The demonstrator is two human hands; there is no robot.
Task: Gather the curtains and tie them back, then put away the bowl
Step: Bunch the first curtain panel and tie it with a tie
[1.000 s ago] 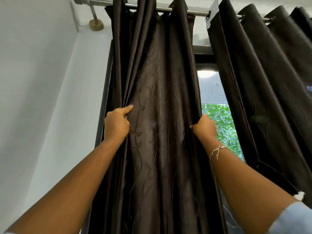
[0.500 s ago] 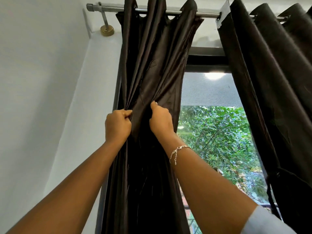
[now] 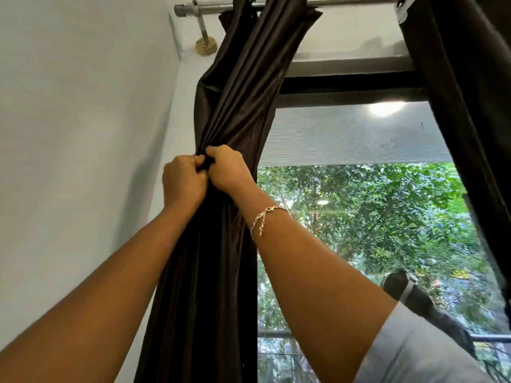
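Dark glossy curtain (image 3: 237,92), tight folds

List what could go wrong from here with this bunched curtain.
1. The left hand and right hand both grip the left curtain at one spot, and no tie-back shows around it. Freeing a hand may let the folds spread.
2. Tugging downward could strain the rod, held here by one small bracket.
3. The right curtain hangs ungathered and might be forgotten.
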